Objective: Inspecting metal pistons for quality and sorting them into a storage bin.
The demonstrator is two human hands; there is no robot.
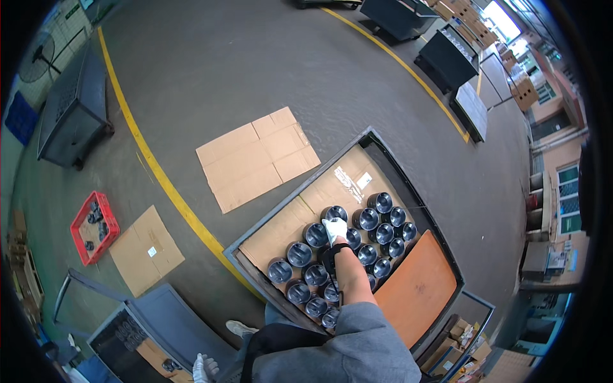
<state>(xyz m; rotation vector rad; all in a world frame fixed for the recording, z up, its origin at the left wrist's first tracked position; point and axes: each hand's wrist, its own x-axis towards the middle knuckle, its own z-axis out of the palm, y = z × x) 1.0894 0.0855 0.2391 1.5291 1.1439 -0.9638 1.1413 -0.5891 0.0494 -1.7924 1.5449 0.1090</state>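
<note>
Where the right forearm [356, 281] stretches forward over the near side of the open-topped cart [287, 202], leaning slightly left, it ends in the white-gloved right hand [334, 230], its fingers pointing away from the body and its back turned up. The fingertips are at the near edge of one dark, shiny-faced cylinder [334, 213]; whether they clasp it or only touch it I cannot tell. A black band [330, 258] circles the wrist, and a grey sleeve [373, 341] covers the upper arm.

More cylinders [299, 254] stand close together around the hand, in the middle and near part of the cart, on a cardboard liner [313, 198] that shows bare toward the cart's far corner. An orange-brown board [418, 287] lies along the cart's right side.

Low down to the left of the cart, the gloved left hand [204, 368] hangs beside a grey platform trolley [182, 319], fingers loosely bent; I cannot tell whether it grasps anything. A flat cardboard sheet [255, 159] lies on the floor just beyond the cart's left side. Farther left of the cart, past a yellow floor line [153, 161], are a second sheet [147, 236] and a red crate [103, 245] holding small dark parts.
</note>
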